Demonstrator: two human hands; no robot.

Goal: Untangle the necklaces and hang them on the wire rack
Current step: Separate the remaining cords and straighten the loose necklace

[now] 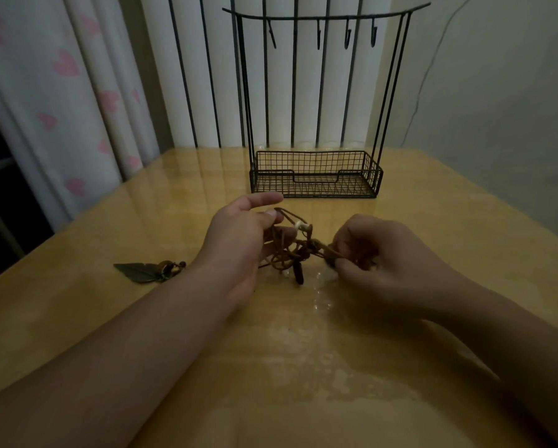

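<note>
- Fingers of the left hand [238, 234]: index held straight and pointing toward the wire rack [316, 169]; thumb and the remaining fingers are curled round loops of the tangled necklaces [295, 248].
- Fingers of the right hand [377, 253]: curled inward, with thumb and fingertips pinched together on a brown cord at the right end of the tangle.
- Tangled necklaces: a knot of brown cords is held between the two hands, just in front of the wire rack and above the table [303, 367]. A pale bead [302, 226] is strung on the upper strands; a dark, oblong pendant [298, 274] hangs from the underside of the knot.
- Wire rack: black, set upright at the far middle of the table. A mesh basket forms its base; a curved top bar carries four hooks [347, 35], and nothing is hung on them.
- Leaf pendant [142, 271]: a dark metal leaf with brown beads, laid flat on the table well to the left of the rack's front, beside the left forearm. Whether it is joined to the tangle cannot be told.
- Curtains [77, 92]: seen behind and to the left of the rack, pale with pink hearts.
</note>
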